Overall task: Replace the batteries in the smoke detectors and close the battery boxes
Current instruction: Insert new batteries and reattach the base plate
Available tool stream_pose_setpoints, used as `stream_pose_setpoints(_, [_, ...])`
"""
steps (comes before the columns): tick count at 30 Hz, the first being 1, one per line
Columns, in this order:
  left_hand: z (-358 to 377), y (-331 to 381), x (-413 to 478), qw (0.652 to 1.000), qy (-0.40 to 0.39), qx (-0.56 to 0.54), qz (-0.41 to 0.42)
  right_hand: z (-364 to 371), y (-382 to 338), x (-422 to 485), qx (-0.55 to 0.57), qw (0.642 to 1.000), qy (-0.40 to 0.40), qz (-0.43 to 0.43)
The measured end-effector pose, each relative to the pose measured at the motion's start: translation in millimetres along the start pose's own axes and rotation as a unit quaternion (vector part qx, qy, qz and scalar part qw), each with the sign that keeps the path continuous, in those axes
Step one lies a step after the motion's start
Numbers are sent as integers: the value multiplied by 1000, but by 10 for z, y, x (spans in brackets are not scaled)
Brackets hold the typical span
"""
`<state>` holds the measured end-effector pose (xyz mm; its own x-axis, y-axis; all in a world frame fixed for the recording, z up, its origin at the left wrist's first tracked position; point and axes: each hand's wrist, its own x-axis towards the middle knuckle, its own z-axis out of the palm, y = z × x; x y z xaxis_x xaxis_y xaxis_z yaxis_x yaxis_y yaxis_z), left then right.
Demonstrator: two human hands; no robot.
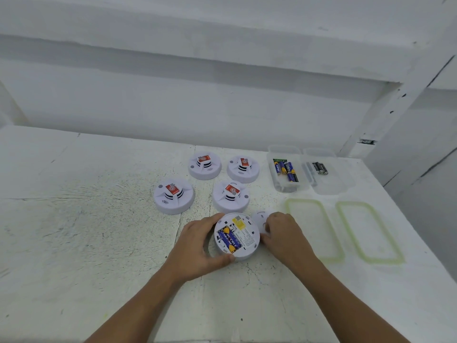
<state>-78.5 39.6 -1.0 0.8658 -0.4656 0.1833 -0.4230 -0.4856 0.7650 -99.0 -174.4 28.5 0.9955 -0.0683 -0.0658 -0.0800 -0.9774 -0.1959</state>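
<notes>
While my left hand (pixel 197 246) grips the rim of the overturned round white smoke detector (pixel 247 240), its open bay shows two blue-and-gold batteries (pixel 228 240) lying side by side. Just to its right, my right hand (pixel 282 233) curls its fingers onto the round white plastic cover (pixel 259 217), which lies on the scuffed white surface (pixel 99 243).

Further right lie two clear green-rimmed lids, the left lid (pixel 315 231) and the right lid (pixel 369 232).

Beyond stand four upright red-labelled white detectors:
- the near-right detector (pixel 231 195), close behind my work
- the near-left detector (pixel 174 195)
- the far-left detector (pixel 204 165)
- the far-right detector (pixel 243 168)

Farthest right, a clear plastic box of blue batteries (pixel 284 167) sits beside a clear plastic box of dark batteries (pixel 321 169).
</notes>
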Motion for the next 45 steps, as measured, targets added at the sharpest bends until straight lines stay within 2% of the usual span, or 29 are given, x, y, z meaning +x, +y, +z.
stream_pose_setpoints(4, [-20, 42, -21, 1000, -15, 16, -4, -3, -20, 21, 32, 999, 6, 23])
stream_pose_setpoints(13, [-34, 52, -17, 999, -33, 22, -25, -142, 45, 118, 197, 976, 2, 91])
stream_pose_setpoints(16, [-36, 50, -18, 999, -33, 18, -25, -227, 79, 124, 270, 955, -1, 121])
stream_pose_setpoints(18, [-34, 40, -14, 999, -35, 18, -26, -294, 87, 118, 348, 928, -9, 134])
stream_pose_setpoints(21, [-14, -1, -5, 999, -36, 21, -33, -368, 101, 101, 424, 898, -14, 113])
stream_pose_setpoints(24, [4, -37, 0, 998, -36, 20, -41, -417, 96, 81, 387, 920, -49, 49])
stream_pose_setpoints(29, [14, -47, 15, 999, -27, 2, -31, -455, 12, 25, 231, 958, -125, -115])
stream_pose_setpoints(34, [10, -41, 21, 999, -17, -17, -25, -470, -82, 69, 85, 961, -164, -206])
stream_pose_setpoints(38, [-6, -23, 26, 1000, -12, -21, -20, -466, -160, 147, -6, 949, -174, -262])
stream_pose_setpoints(45, [-8, -34, 12, 998, -11, -36, -54, -438, -220, 204, -30, 938, -193, -288])
